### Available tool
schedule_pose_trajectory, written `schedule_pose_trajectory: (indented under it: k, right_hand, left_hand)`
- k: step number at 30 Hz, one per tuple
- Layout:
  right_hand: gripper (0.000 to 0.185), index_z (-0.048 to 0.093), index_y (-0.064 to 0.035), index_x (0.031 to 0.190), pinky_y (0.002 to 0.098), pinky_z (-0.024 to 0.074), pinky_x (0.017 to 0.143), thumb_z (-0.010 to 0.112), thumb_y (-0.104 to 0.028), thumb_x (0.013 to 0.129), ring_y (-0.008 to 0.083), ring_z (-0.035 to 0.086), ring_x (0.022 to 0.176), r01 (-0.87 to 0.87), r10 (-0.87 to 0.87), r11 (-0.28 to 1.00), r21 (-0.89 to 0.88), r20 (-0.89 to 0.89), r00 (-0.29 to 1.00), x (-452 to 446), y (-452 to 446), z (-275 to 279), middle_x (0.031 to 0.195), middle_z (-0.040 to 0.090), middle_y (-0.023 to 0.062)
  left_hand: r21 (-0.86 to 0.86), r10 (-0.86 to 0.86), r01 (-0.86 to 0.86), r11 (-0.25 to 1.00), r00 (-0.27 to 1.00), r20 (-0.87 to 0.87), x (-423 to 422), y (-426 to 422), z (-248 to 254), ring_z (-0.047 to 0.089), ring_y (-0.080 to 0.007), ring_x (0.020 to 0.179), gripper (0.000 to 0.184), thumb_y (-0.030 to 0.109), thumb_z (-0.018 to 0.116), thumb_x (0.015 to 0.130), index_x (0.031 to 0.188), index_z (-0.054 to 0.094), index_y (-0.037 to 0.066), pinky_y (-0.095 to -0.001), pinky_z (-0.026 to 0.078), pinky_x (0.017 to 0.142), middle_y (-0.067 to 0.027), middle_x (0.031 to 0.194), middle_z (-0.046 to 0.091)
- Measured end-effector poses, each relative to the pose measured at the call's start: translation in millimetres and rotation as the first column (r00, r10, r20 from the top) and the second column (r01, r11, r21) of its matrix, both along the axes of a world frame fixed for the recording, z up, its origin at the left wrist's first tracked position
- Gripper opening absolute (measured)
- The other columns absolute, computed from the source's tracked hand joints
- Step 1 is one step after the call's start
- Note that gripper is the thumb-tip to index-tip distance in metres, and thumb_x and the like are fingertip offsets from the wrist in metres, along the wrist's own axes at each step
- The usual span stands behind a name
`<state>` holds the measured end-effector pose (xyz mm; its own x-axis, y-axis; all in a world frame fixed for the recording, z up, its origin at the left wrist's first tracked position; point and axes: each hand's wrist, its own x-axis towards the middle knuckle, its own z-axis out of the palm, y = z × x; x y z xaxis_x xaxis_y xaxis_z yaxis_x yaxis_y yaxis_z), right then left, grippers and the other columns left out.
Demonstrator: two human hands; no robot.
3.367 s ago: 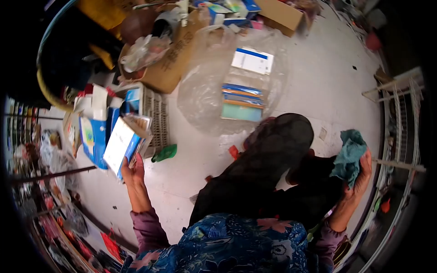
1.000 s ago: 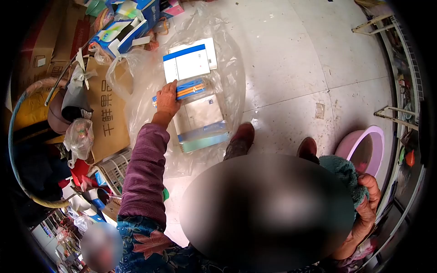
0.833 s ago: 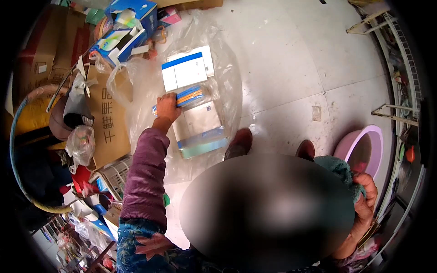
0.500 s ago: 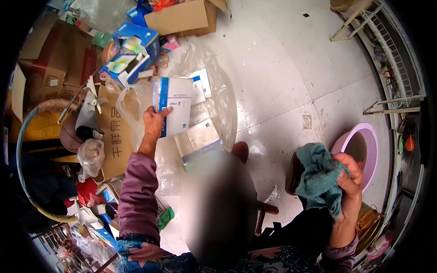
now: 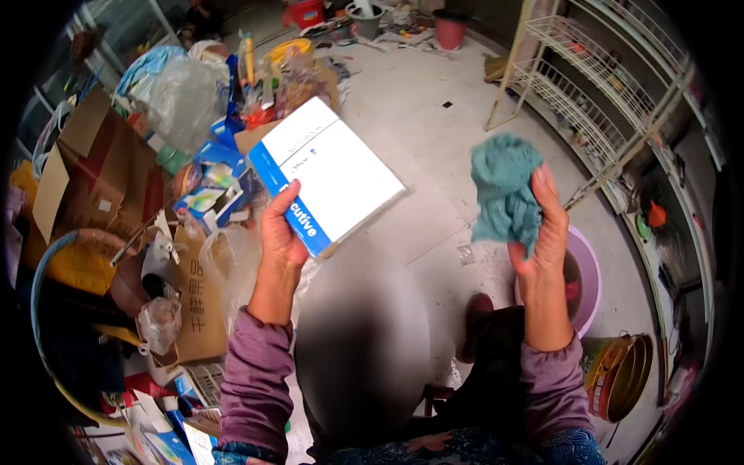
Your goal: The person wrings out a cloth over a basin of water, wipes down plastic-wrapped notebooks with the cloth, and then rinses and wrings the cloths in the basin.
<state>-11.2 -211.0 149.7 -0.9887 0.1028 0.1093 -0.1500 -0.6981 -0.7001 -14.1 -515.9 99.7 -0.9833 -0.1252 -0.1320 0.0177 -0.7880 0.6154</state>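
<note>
My left hand grips a white and blue notebook by its lower left edge, thumb on the cover. The notebook is raised and tilted, with "cutive" readable on its blue band and what looks like a clear wrapper around it. In my right hand is a crumpled teal cloth, held up with the fingers mostly behind it. A gap separates the cloth from the notebook. Beneath the right wrist stands a lilac basin with dark water and something red in it.
Cardboard boxes, a blue and white carton and clear plastic bags crowd the left side. A hoop leans there. White wire racks stand at the right. A metal tin lies by the basin. A blurred oval covers the lower middle.
My left hand has lifted the notebook up from the plastic sheet and brought it rightward. The right hand has raised the cloth and moved it left. The view has tipped up toward the room's far end.
</note>
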Motion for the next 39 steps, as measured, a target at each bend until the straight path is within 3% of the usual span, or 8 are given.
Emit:
schedule_pose_trajectory:
  k: [3, 7, 13, 20, 24, 27, 33, 39]
  right_hand:
    - [0.041, 0.055, -0.0026, 0.120, 0.0364, 0.0446, 0.092, 0.064, -0.020, 0.084, 0.0249, 0.055, 0.111, 0.254, -0.111, 0.836, 0.486, -0.303, 0.946, 7.3, -9.5, 31.6, 0.117, 0.059, 0.0115]
    - [0.037, 0.059, -0.0058, 0.114, 0.0433, 0.0400, 0.096, 0.065, -0.018, 0.079, 0.0343, 0.051, 0.114, 0.700, 0.263, -0.012, 0.714, -0.673, 0.691, 0.7, -48.2, -26.3, 0.118, 0.057, 0.0149]
    - [0.030, 0.061, -0.0024, 0.110, 0.0410, 0.0419, 0.094, 0.059, -0.014, 0.082, 0.0380, 0.053, 0.109, 0.372, -0.200, 0.459, 0.807, -0.313, 0.928, -55.5, -13.5, -46.9, 0.115, 0.059, 0.0201]
    - [0.027, 0.066, -0.0053, 0.097, 0.0453, 0.0367, 0.102, 0.069, -0.013, 0.072, 0.0312, 0.053, 0.114, 0.559, 0.264, 0.354, 0.750, -0.653, 0.710, -2.7, -59.2, -35.5, 0.110, 0.061, 0.0149]
    - [0.026, 0.065, -0.0026, 0.099, 0.0380, 0.0446, 0.093, 0.067, -0.008, 0.074, 0.0314, 0.058, 0.104, 0.617, 0.107, 0.393, 0.682, -0.700, 0.706, -44.6, -35.1, -39.8, 0.107, 0.062, 0.0157]
    - [0.024, 0.063, 0.0014, 0.101, 0.0335, 0.0472, 0.087, 0.063, -0.007, 0.079, 0.0285, 0.061, 0.098, 0.445, -0.250, 0.505, 0.739, -0.368, 0.896, -53.5, -22.2, -35.1, 0.104, 0.064, 0.0169]
    - [0.029, 0.062, -0.0038, 0.098, 0.0404, 0.0446, 0.091, 0.068, -0.007, 0.069, 0.0340, 0.056, 0.102, 0.723, 0.168, 0.365, 0.587, -0.805, 0.568, -32.2, -54.7, -25.2, 0.102, 0.060, 0.0151]
    - [0.026, 0.064, -0.0016, 0.104, 0.0280, 0.0479, 0.081, 0.067, -0.011, 0.079, 0.0197, 0.062, 0.092, 0.488, -0.236, 0.529, 0.694, -0.432, 0.870, -69.6, -16.4, -43.5, 0.101, 0.065, 0.0112]
  left_hand:
    - [-0.078, -0.098, 0.099, 0.992, 0.995, 0.017, -4.9, 44.8, 13.0, 0.057, -0.0314, 0.108, 0.048, 0.011, 0.059, 0.084, 0.125, 0.044, -0.007, -0.0426, 0.046, 0.095, -0.0183, 0.120, 0.056]
    - [0.186, -0.136, 0.133, 0.974, 0.991, 0.003, 15.0, 114.5, -9.4, 0.064, -0.0251, 0.089, 0.037, 0.005, 0.058, 0.079, 0.113, 0.054, -0.007, -0.0370, 0.052, 0.081, -0.0140, 0.102, 0.063]
    - [-0.373, -0.048, 0.085, 0.924, 0.993, 0.106, 37.3, 152.3, -14.6, 0.062, -0.0198, 0.082, 0.035, 0.005, 0.063, 0.078, 0.110, 0.053, -0.007, -0.0304, 0.052, 0.075, -0.0127, 0.095, 0.062]
    - [-0.020, 0.055, -0.053, 0.998, 0.994, 0.090, 31.7, 154.9, -33.3, 0.063, -0.0201, 0.083, 0.041, 0.003, 0.065, 0.076, 0.114, 0.052, -0.005, -0.0301, 0.052, 0.077, -0.0134, 0.097, 0.063]
    - [-0.521, -0.189, 0.259, 0.813, 0.965, 0.183, 45.9, 148.5, -19.0, 0.062, -0.0164, 0.077, 0.038, 0.008, 0.070, 0.075, 0.105, 0.053, -0.007, -0.0297, 0.052, 0.072, -0.0137, 0.092, 0.064]
    - [-0.516, -0.239, 0.284, 0.808, 0.959, 0.154, 49.3, 153.5, -11.6, 0.062, -0.0150, 0.078, 0.032, 0.004, 0.070, 0.075, 0.099, 0.052, -0.007, -0.0281, 0.051, 0.070, -0.0115, 0.089, 0.063]
    - [-0.599, -0.186, 0.139, 0.789, 0.982, -0.017, 42.7, 142.1, -33.5, 0.061, -0.0135, 0.076, 0.030, 0.005, 0.070, 0.075, 0.099, 0.055, -0.006, -0.0256, 0.050, 0.069, -0.0110, 0.089, 0.063]
    - [-0.414, -0.100, 0.147, 0.898, 0.986, 0.133, 43.3, 134.9, -8.0, 0.063, -0.0160, 0.072, 0.030, 0.001, 0.069, 0.072, 0.098, 0.057, -0.008, -0.0285, 0.052, 0.068, -0.0126, 0.088, 0.064]
